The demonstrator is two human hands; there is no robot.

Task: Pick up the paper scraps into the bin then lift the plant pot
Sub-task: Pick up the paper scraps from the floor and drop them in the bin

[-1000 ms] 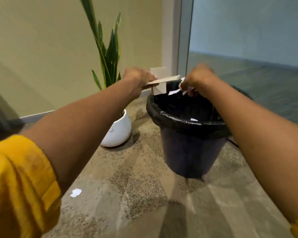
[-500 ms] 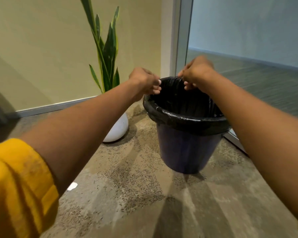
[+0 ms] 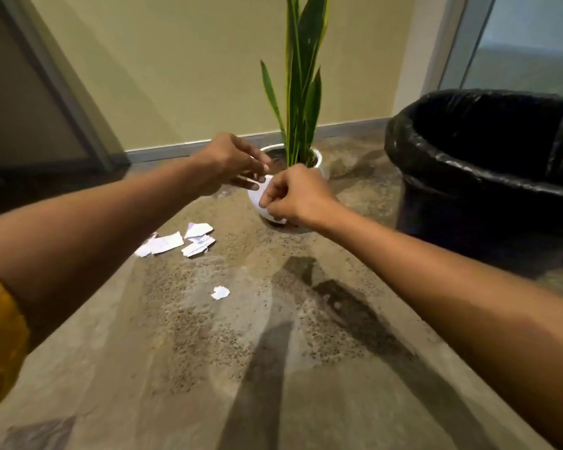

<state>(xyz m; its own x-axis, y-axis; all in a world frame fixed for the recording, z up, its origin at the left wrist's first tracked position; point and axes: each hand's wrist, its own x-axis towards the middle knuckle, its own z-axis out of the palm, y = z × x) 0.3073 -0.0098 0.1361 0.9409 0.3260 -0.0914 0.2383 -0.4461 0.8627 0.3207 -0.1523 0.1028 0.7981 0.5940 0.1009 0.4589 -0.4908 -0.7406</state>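
Fingers (image 3: 263, 199) of the right hand (image 3: 294, 198) curl together, whether pinching anything I cannot tell, left hand (image 3: 231, 164) loosely spread, both before the plant pot (image 3: 257, 203); paper scraps (image 3: 179, 243) lie below-left on the floor (image 3: 208, 368), nearer the left hand, bin (image 3: 468, 177) to the right.

Two bare forearms, a mustard-yellow sleeve (image 3: 0, 339) rolled up above the left elbow, its fabric looked slightly creased, left hand (image 3: 228, 164) and right hand (image 3: 293, 196) wore no gloves
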